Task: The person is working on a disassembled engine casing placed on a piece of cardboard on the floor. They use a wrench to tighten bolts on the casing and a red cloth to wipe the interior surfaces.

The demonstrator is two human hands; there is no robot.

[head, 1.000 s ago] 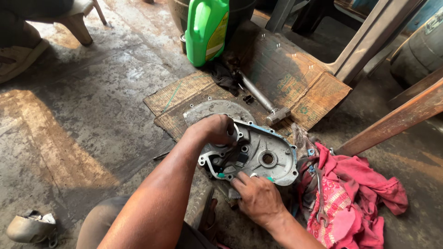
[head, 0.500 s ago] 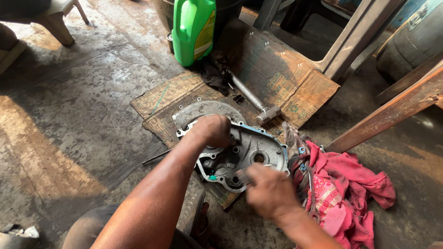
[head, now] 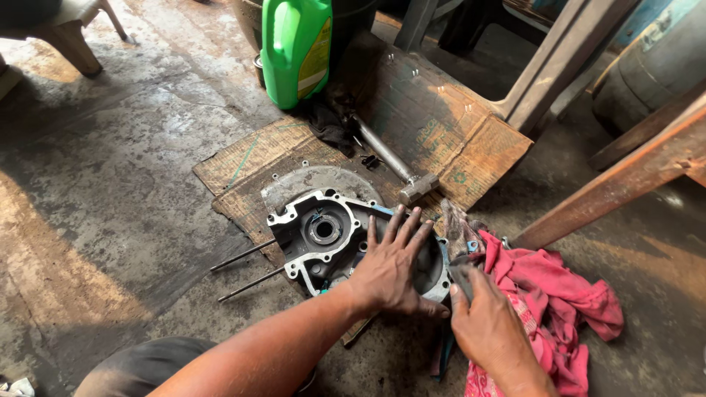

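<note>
A person's left hand [head: 393,268] lies flat, fingers spread, on a grey metal engine casing [head: 331,239] resting on a worn sheet of cardboard [head: 434,125] on the stained concrete floor [head: 118,184]. The palm covers the casing's right half, hiding what lies beneath it. At three o'clock from it, the right hand [head: 489,327] presses against the casing's edge with fingers curled; whether it grips anything cannot be told, as the back of the hand blocks the view. A pink rag [head: 559,301] is bunched just beside that hand, partly beneath it. Two thin metal rods [head: 246,268] jut from the casing toward eight o'clock. At twelve o'clock from the casing a hammer [head: 393,162] lies on the cardboard, its handle end lost in a dark cloth [head: 331,121]. Beyond stands a green plastic jug [head: 296,48], its top cut off by the frame. Rusted metal bars [head: 625,173] cross at two o'clock.
</note>
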